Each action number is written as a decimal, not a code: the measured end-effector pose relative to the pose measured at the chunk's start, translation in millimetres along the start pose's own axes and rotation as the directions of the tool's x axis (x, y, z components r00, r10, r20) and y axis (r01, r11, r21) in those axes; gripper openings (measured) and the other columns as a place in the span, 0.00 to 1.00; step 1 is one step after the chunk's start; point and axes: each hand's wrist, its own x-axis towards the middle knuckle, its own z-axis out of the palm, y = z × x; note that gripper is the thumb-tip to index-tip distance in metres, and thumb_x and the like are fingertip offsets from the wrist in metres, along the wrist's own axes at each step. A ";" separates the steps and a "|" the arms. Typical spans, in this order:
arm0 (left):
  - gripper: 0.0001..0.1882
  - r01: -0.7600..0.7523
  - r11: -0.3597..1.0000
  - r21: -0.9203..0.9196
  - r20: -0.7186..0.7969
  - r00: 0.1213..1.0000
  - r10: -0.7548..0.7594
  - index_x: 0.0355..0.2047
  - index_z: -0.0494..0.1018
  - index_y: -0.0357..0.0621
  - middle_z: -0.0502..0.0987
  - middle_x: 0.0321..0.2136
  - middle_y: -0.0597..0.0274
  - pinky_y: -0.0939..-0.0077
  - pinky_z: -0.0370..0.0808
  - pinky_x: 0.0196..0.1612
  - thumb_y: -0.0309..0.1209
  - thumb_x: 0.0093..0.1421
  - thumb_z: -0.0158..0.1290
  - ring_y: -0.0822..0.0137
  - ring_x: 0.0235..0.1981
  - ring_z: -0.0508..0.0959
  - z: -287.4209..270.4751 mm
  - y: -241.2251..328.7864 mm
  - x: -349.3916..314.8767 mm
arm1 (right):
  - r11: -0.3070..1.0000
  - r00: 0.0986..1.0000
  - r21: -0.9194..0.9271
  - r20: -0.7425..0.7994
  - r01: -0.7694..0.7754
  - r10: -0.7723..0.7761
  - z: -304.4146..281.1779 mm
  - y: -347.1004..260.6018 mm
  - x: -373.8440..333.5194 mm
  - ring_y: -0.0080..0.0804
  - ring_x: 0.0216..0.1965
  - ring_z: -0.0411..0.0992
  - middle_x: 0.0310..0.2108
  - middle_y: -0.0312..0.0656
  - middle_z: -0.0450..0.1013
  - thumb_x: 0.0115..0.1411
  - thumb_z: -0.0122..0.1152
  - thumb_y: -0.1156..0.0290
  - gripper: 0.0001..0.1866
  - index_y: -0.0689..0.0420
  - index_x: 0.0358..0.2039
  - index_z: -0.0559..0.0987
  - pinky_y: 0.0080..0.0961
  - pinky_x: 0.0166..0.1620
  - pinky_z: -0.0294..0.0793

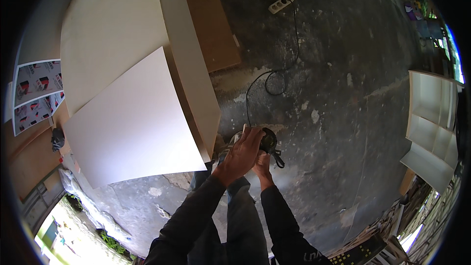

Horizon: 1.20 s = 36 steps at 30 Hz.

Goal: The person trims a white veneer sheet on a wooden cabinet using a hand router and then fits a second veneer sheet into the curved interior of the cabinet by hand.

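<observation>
A: Dark sleeves (284, 221) up close, reaching in from the lower edge, and where do they lead?

B: Straight to the black tool (269, 140), just right of centre over the grey floor (338, 118)! The right hand (263, 164) is curled tight around its near end.

A: And the left hand (241, 155)?

B: Fingers together, laid against the tool's left side; the palm is hidden, so nobody can tell whether it grips.

A: There's the cable (248, 99), looping away from the hands to a pale power strip (280, 5)!

B: And to the left, a white sheet (137, 122) lies across a big pale box (115, 34).
</observation>
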 end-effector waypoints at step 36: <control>0.36 0.684 0.644 -0.343 0.312 0.730 -0.608 0.61 0.70 0.35 0.78 0.51 0.49 0.65 0.74 0.54 0.44 0.59 0.65 0.60 0.50 0.79 23.6 -148.3 -187.6 | 0.899 0.671 -0.190 -0.609 0.394 -0.423 -233.0 69.6 194.7 0.39 0.59 0.73 0.59 0.39 0.72 0.43 0.73 0.95 0.47 0.54 0.64 0.71 0.39 0.61 0.78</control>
